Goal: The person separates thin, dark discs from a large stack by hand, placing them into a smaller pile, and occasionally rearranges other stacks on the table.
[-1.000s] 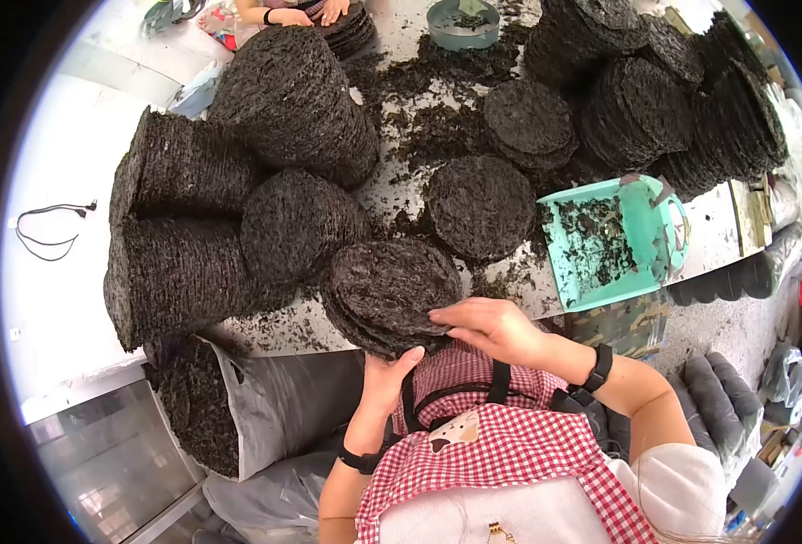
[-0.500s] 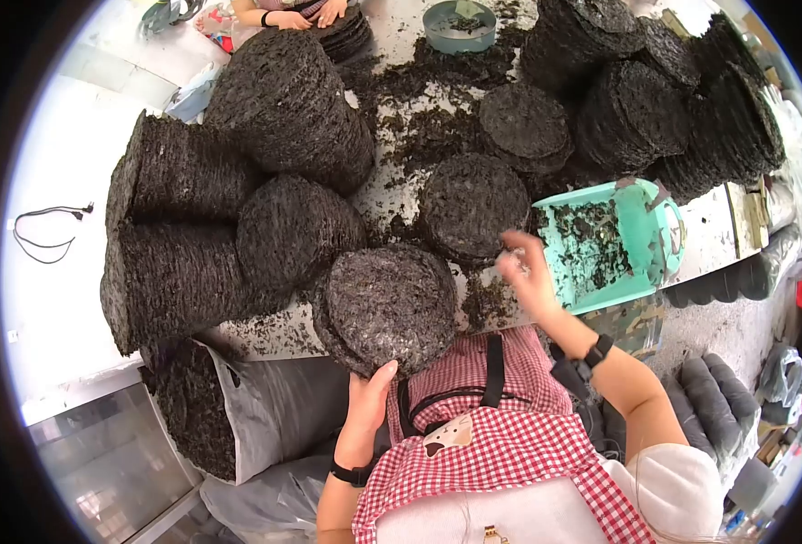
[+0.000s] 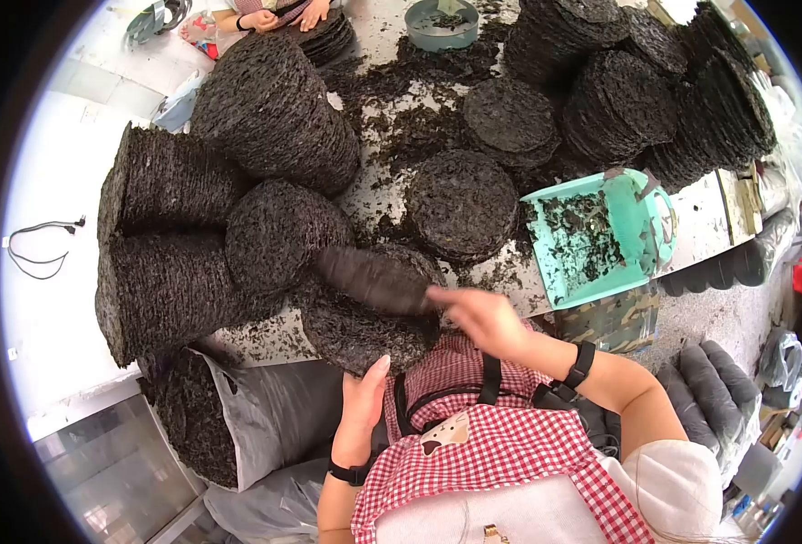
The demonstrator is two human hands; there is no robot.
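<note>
My right hand (image 3: 487, 319) pinches the right edge of a thin dark round sheet (image 3: 374, 281), which is tilted, blurred and raised over the near stack. My left hand (image 3: 363, 399) grips the front edge of that near stack (image 3: 355, 340) of dark round sheets, its thumb on top. Just behind it stands another round stack (image 3: 462, 207), and to the left a further one (image 3: 285, 238) touches it or nearly so.
Tall stacks (image 3: 274, 113) stand at the left, others (image 3: 618, 109) at the back right. A green scoop (image 3: 591, 295) holds dark scraps. A round tray (image 3: 442, 36) lies far back, near a co-worker's hands (image 3: 312, 13). An open sack (image 3: 265, 412) is below left.
My right hand has moved left and down from beside the scoop and taken hold of a sheet, now lifted at a tilt. My left hand has stayed at the near stack. The view has shifted slightly.
</note>
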